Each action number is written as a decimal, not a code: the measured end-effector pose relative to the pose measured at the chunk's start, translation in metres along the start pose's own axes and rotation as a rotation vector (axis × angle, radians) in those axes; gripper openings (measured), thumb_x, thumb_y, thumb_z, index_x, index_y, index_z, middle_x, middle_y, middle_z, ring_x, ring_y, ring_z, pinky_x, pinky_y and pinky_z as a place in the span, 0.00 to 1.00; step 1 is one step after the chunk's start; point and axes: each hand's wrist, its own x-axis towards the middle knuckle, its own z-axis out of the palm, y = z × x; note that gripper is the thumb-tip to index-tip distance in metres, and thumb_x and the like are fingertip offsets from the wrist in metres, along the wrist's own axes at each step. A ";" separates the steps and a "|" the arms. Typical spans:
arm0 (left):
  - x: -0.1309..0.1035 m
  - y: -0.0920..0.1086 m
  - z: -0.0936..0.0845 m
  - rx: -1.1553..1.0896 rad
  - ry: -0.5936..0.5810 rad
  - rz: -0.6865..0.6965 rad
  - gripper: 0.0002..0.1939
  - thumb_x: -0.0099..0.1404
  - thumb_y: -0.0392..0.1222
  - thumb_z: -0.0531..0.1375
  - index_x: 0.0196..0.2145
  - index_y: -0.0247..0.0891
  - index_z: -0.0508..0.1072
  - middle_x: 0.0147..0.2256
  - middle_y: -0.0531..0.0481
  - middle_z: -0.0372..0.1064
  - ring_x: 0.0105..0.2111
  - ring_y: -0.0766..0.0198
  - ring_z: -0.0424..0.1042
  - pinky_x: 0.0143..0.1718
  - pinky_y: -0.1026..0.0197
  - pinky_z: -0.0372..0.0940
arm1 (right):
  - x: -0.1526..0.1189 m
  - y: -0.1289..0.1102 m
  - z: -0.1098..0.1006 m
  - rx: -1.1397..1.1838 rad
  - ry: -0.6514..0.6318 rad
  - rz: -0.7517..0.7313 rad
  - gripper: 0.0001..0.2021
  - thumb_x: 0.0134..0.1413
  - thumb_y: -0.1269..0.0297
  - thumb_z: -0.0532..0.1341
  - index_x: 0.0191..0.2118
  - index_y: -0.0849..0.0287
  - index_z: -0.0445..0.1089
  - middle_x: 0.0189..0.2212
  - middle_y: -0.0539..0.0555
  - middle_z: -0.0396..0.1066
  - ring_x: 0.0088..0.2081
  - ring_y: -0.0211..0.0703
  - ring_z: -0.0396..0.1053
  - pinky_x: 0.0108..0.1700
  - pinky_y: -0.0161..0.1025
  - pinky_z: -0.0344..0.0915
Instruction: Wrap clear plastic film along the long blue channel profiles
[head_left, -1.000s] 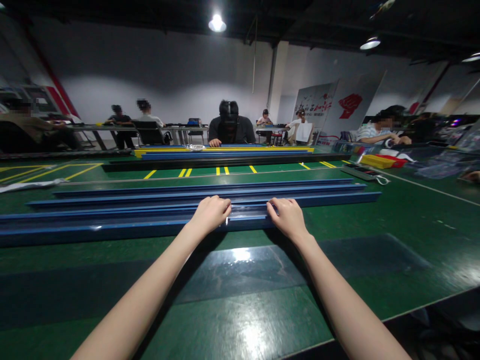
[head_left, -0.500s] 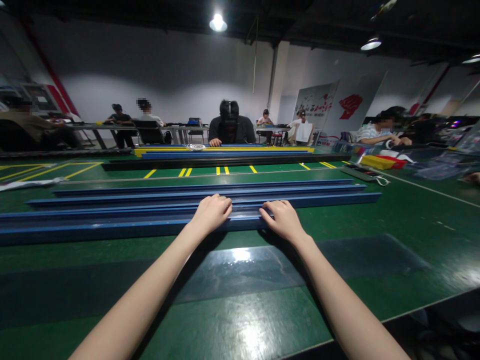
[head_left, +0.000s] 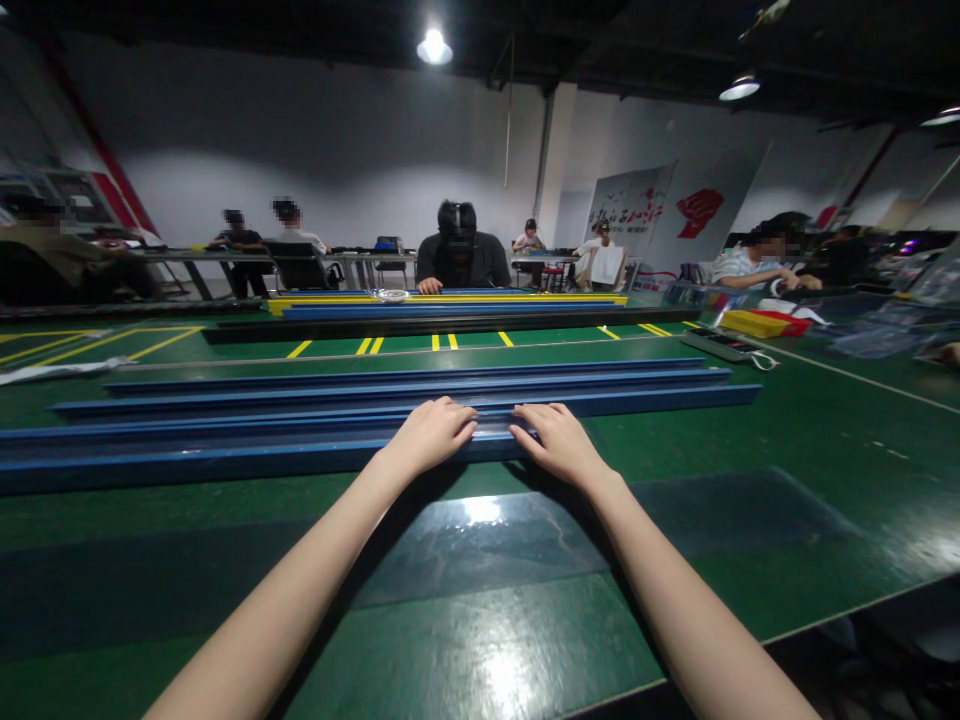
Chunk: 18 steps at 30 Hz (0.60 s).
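Observation:
Long blue channel strips lie side by side across the green table, with raised edges and a hollow middle. My left hand bends over the nearest strip, fingers and thumb on its edges. A short way to the right, my right hand grips the same strip, its thumb on the near side and its fingers over the top. A small gap of bare channel shows between the two hands. The undersides of both hands are hidden. Below my wrists a clear plastic sheet lies flat and reflects the lamp.
Beyond the strips are a black rail and a yellow rail. A phone-like device and a yellow tray are at the right. A person sits opposite, and other people sit farther back. The table edge runs along the front right.
Both hands have moved slightly inward along the nearest blue strip, narrowing the gap between them. The other strips and the clear sheet look the same.

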 end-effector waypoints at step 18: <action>-0.002 -0.001 -0.015 0.176 -0.013 -0.204 0.17 0.64 0.42 0.43 0.30 0.37 0.70 0.30 0.45 0.71 0.34 0.58 0.68 0.30 0.61 0.58 | 0.000 0.004 -0.003 -0.097 0.109 0.192 0.16 0.58 0.58 0.45 0.38 0.59 0.65 0.33 0.55 0.72 0.38 0.41 0.67 0.42 0.37 0.50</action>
